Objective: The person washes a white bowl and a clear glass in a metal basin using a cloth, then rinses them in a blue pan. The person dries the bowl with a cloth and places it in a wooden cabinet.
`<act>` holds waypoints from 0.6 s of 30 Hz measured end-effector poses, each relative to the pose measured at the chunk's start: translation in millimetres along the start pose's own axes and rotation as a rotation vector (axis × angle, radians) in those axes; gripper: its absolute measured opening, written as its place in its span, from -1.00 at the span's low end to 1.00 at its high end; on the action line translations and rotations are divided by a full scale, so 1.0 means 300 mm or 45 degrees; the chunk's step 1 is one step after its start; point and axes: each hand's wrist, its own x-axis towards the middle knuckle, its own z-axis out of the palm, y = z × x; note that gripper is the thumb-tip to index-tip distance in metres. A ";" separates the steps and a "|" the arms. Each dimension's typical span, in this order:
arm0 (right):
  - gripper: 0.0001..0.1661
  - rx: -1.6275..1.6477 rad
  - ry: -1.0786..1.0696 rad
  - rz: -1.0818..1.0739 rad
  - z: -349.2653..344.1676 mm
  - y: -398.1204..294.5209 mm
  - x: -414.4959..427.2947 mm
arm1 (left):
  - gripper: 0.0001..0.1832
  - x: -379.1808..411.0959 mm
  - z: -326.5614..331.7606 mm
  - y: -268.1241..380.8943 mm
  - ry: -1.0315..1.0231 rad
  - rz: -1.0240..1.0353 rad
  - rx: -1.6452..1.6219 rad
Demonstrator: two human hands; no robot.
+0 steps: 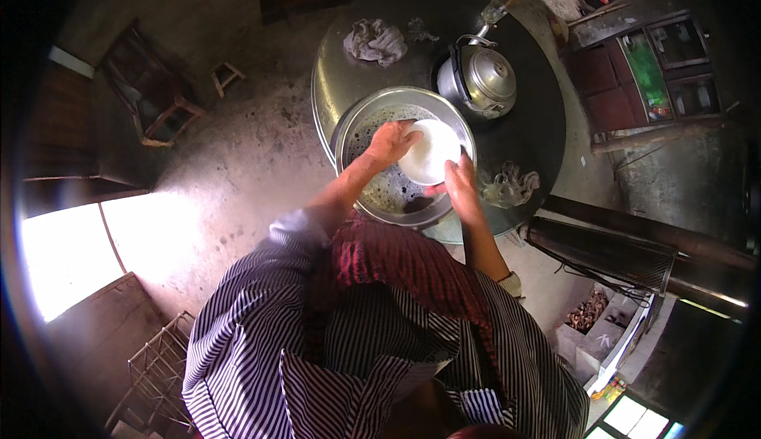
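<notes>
A large metal basin (425, 222) with sudsy water stands on a round table (535, 58). Over the water, both hands grip a white bowl (431, 154). My left hand (393, 140) holds its left rim, the thumb reaching over the edge. At its lower right, my right hand (458, 182) clasps the bowl with the thumb on the rim and some fingers beneath. Whether the bowl's underside touches the water cannot be seen.
Beyond the basin stand a metal kettle (487, 79) and a crumpled cloth (376, 43). Crumpled clear plastic (505, 188) lies right of the basin. A wooden chair (148, 91) and a small stool (226, 78) are on the floor at the left.
</notes>
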 end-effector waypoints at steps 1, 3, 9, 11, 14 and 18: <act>-0.51 -0.023 -0.087 0.055 -0.020 0.008 -0.006 | -0.73 0.006 -0.001 -0.009 -0.050 0.018 0.010; -0.50 -0.183 -0.108 0.248 -0.019 -0.010 -0.007 | -0.73 0.023 -0.017 0.002 -0.147 0.055 0.034; -0.47 0.020 0.252 -0.183 0.038 -0.024 0.011 | -0.78 0.032 -0.026 0.095 -0.139 -0.492 -0.508; -0.42 0.182 0.383 -0.335 0.065 -0.013 0.010 | -0.79 0.015 -0.018 0.152 -0.234 -0.712 -0.965; -0.45 0.149 0.419 -0.357 0.064 -0.022 0.012 | -0.80 -0.016 0.011 0.182 -0.314 -0.609 -1.562; -0.60 -0.154 0.174 -0.019 0.011 -0.084 -0.005 | -0.71 0.011 0.069 0.037 0.206 -0.076 0.039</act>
